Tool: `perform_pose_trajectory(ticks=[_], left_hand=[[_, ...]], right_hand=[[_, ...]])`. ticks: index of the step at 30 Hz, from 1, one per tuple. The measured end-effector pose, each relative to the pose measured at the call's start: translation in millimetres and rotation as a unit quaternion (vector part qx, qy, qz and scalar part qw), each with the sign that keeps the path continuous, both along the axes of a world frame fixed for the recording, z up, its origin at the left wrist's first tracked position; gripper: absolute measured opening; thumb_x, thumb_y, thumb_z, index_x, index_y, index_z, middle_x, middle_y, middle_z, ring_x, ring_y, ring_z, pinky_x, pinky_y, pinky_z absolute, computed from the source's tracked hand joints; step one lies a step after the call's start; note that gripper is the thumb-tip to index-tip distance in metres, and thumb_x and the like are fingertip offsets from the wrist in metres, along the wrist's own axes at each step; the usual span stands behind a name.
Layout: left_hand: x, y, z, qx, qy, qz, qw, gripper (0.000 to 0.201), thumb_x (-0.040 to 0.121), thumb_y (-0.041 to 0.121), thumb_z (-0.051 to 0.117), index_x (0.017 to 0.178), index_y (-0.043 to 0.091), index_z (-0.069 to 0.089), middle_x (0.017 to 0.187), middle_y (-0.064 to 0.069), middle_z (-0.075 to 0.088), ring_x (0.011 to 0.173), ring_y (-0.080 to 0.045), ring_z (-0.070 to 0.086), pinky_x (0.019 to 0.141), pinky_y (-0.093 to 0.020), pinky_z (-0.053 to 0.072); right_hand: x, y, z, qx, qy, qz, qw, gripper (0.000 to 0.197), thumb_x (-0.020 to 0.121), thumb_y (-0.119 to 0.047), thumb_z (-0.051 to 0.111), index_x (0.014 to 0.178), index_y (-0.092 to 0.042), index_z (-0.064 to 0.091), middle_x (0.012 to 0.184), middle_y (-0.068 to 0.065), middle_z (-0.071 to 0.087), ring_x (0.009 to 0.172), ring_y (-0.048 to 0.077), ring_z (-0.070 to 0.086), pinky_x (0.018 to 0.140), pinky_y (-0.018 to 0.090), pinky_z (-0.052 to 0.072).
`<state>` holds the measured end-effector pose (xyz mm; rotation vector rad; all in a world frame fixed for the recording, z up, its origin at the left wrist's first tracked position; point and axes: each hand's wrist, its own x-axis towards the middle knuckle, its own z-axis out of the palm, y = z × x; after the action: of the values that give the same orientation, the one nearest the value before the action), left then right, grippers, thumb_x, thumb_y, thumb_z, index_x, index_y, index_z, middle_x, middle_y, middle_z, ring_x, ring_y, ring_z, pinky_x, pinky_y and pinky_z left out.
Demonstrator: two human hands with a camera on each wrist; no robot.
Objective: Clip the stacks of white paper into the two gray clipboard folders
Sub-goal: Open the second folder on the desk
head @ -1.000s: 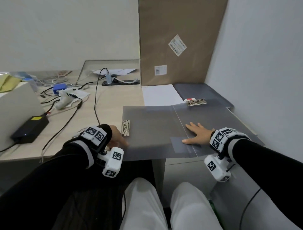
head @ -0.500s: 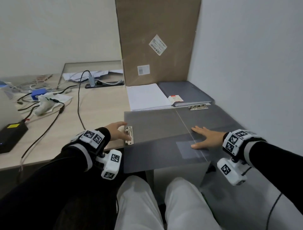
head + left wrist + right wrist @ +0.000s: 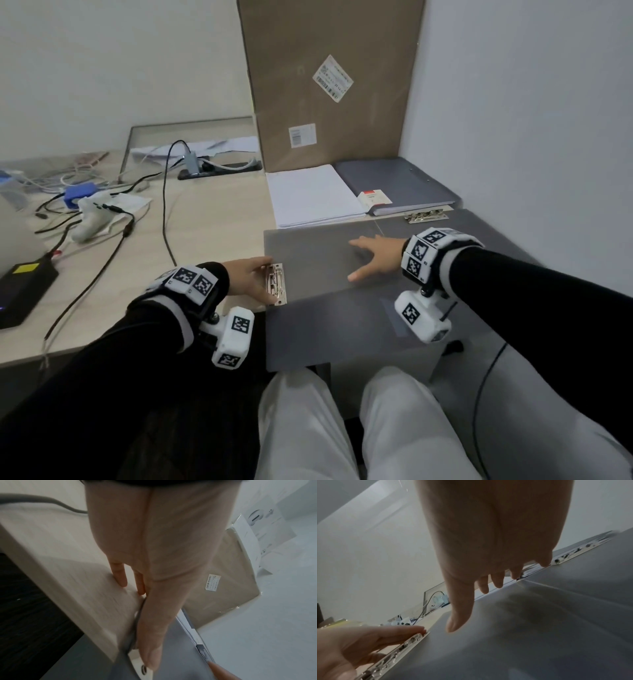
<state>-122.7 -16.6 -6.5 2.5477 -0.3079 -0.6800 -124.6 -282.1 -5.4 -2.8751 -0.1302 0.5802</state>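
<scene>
An open gray clipboard folder lies flat on the desk and overhangs its front edge. One metal clip sits on its left edge, another metal clip at the top of the right panel. My left hand rests at the left clip; the thumb lies along it and the straight fingers touch the desk. My right hand lies flat with spread fingers on the folder by the crease. A white paper stack lies behind, beside a closed second gray folder.
A tall cardboard box leans on the back wall. Cables, a black power brick and a white device lie on the desk's left half. A wall closes the right side. My knees are below the folder.
My left hand has moved up from the folder's lower left edge onto the metal clip. My right hand has slid leftward across the crease. The head view has turned right.
</scene>
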Motion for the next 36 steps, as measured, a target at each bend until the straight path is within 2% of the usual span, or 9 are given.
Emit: perform_pose_trajectory(ticks=[5, 14, 17, 20, 24, 28, 30, 33, 36], left_hand=[[-4.1, -1.3, 3.7, -0.009, -0.017, -0.029, 0.999, 0.057, 0.083, 0.001, 0.067, 0.131, 0.02, 0.042, 0.102, 0.013, 0.042, 0.098, -0.002, 0.04, 0.057, 0.007, 0.031], [12.8, -1.3, -14.6, 0.078, -0.081, -0.048, 0.993, 0.083, 0.065, 0.031, 0.083, 0.137, 0.011, 0.045, 0.134, -0.007, 0.046, 0.127, -0.025, 0.048, 0.109, -0.033, 0.037], [14.1, 6.7, -11.3, -0.005, -0.03, -0.032, 0.999, 0.082, 0.069, 0.039, 0.079, 0.139, 0.016, 0.043, 0.13, 0.002, 0.049, 0.126, -0.014, 0.044, 0.099, -0.017, 0.033], [16.6, 17.0, -5.9, -0.121, 0.064, 0.069, 0.988, 0.091, 0.056, 0.067, 0.069, 0.136, 0.03, 0.045, 0.132, 0.01, 0.05, 0.127, -0.01, 0.043, 0.09, -0.026, 0.04], [33.7, 10.5, -10.3, -0.189, 0.065, 0.2, 0.959, 0.043, 0.084, 0.058, 0.051, 0.097, 0.019, 0.062, 0.097, 0.001, 0.064, 0.089, -0.012, 0.061, 0.063, -0.022, 0.042], [46.7, 2.7, -18.1, -0.166, 0.005, 0.277, 0.946, 0.024, 0.089, 0.014, 0.062, 0.066, 0.008, 0.057, 0.042, 0.001, 0.061, 0.029, -0.003, 0.055, 0.034, -0.01, 0.042], [49.9, 0.7, -16.6, -0.127, -0.004, 0.275, 0.953, 0.011, 0.086, 0.007, 0.064, 0.078, 0.0, 0.065, 0.045, -0.004, 0.066, 0.04, -0.01, 0.063, 0.046, -0.014, 0.05], [51.9, -2.9, -4.8, -0.069, -0.044, 0.272, 0.959, 0.032, 0.083, 0.008, 0.064, 0.111, -0.006, 0.066, 0.106, -0.021, 0.07, 0.096, -0.027, 0.067, 0.076, -0.03, 0.047], [52.4, -12.9, 9.6, -0.094, -0.089, 0.26, 0.957, 0.029, 0.085, 0.005, 0.061, 0.112, -0.004, 0.066, 0.107, -0.022, 0.066, 0.107, -0.032, 0.063, 0.085, -0.033, 0.048]], right_hand=[[12.2, 14.0, -14.6, -0.051, 0.054, 0.029, 0.997, 0.105, 0.076, -0.065, 0.06, 0.151, -0.031, -0.006, 0.161, -0.002, -0.011, 0.148, 0.031, -0.009, 0.117, 0.05, 0.0], [25.4, 2.1, -37.9, -0.049, 0.076, 0.048, 0.995, 0.111, 0.07, -0.075, 0.054, 0.148, -0.037, -0.016, 0.159, -0.004, -0.02, 0.146, 0.032, -0.017, 0.117, 0.058, 0.001], [24.9, 1.3, -37.7, -0.036, 0.075, 0.044, 0.996, 0.11, 0.07, -0.073, 0.055, 0.148, -0.038, -0.014, 0.159, -0.004, -0.019, 0.146, 0.031, -0.018, 0.118, 0.056, 0.001], [22.4, 2.1, -36.7, -0.021, 0.071, 0.037, 0.997, 0.11, 0.07, -0.072, 0.057, 0.148, -0.038, -0.012, 0.159, -0.005, -0.018, 0.146, 0.03, -0.019, 0.118, 0.056, 0.0], [13.0, 8.8, -34.5, -0.017, 0.072, 0.038, 0.997, 0.108, 0.073, -0.068, 0.058, 0.149, -0.035, -0.011, 0.159, -0.004, -0.018, 0.146, 0.03, -0.019, 0.118, 0.054, -0.001], [-1.3, 17.7, -33.1, -0.01, 0.081, 0.046, 0.996, 0.108, 0.074, -0.068, 0.059, 0.149, -0.036, -0.012, 0.159, -0.006, -0.02, 0.145, 0.028, -0.022, 0.118, 0.053, -0.002], [-7.7, 23.8, -32.1, -0.004, 0.08, 0.039, 0.996, 0.109, 0.074, -0.067, 0.059, 0.149, -0.035, -0.012, 0.158, -0.007, -0.021, 0.145, 0.028, -0.022, 0.118, 0.054, -0.002], [-15.6, 35.5, -29.3, 0.013, 0.071, 0.027, 0.997, 0.109, 0.075, -0.064, 0.061, 0.15, -0.032, -0.01, 0.159, -0.006, -0.018, 0.146, 0.029, -0.02, 0.116, 0.054, -0.001], [-19.2, 49.0, -28.7, 0.032, 0.059, 0.026, 0.997, 0.107, 0.075, -0.062, 0.062, 0.152, -0.03, -0.005, 0.16, -0.006, -0.015, 0.147, 0.029, -0.017, 0.115, 0.057, 0.0]])
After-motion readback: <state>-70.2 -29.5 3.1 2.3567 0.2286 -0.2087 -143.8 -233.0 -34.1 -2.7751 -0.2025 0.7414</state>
